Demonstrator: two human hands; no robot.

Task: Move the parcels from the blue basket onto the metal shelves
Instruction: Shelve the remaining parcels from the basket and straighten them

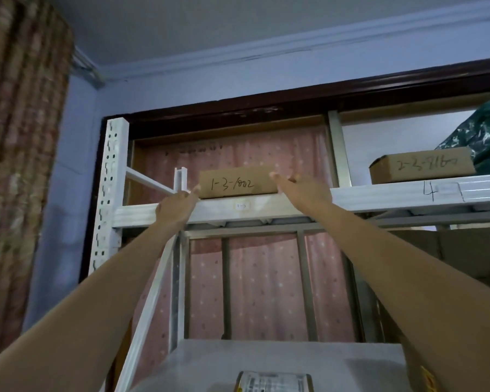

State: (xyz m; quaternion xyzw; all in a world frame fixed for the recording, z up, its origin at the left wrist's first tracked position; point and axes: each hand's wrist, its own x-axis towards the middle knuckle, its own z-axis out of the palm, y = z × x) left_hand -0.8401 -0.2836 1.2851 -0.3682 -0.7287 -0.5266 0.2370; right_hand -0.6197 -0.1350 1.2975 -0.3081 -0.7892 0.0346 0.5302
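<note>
Both arms are raised and extended upward toward the top level of the metal shelves (266, 210). A cardboard parcel (236, 182), marked "1-3-1002" by hand, is seen resting on that top shelf, just behind the front beam and to the left of the centre upright.

The left hand (177, 206) is placed at the parcel's lower left corner, with the back of the hand toward the camera. Its fingers are curled over the shelf edge at the corner; whether the grip is clamped on the parcel or only on the beam cannot be told.

The right hand (300, 189) is set against the parcel's right end, wrist bent upward. Its fingers (277, 178) are held straight and apart, touching the upper right corner; no closed grip is formed.

A second parcel (422, 165), also marked by hand, is noted on the same level further right, well apart, beside a dark green bag (484, 137). A labelled package (275, 381) lies on the lower shelf (210, 363).
</note>
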